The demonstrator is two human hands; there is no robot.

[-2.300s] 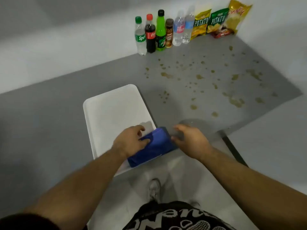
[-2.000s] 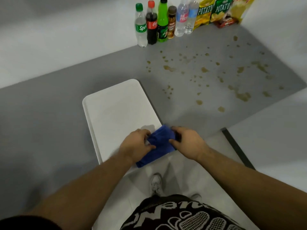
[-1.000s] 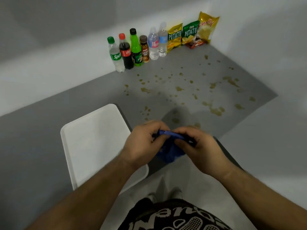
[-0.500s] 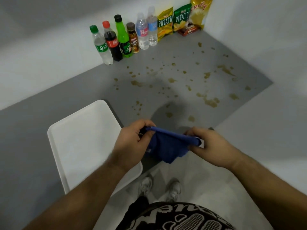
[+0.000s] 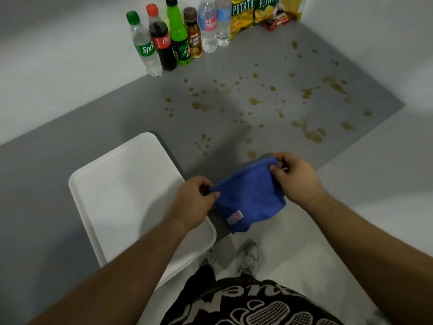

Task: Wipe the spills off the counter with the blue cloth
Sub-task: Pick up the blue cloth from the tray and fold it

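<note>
Soft blue cloth [image 5: 248,198]; matt grey counter [image 5: 117,113]; smooth white plastic tray [image 5: 121,184]

Pale grey walls [image 5: 58,57] meeting in a corner, white floor [image 5: 293,242], even indoor light

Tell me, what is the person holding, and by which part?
The blue cloth, held in both hands: the left hand pinches its left upper corner, the right hand its right upper corner. The rest hangs loose above the counter's edge.

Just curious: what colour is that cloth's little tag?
White with red, on the blue cloth; head view.
</note>
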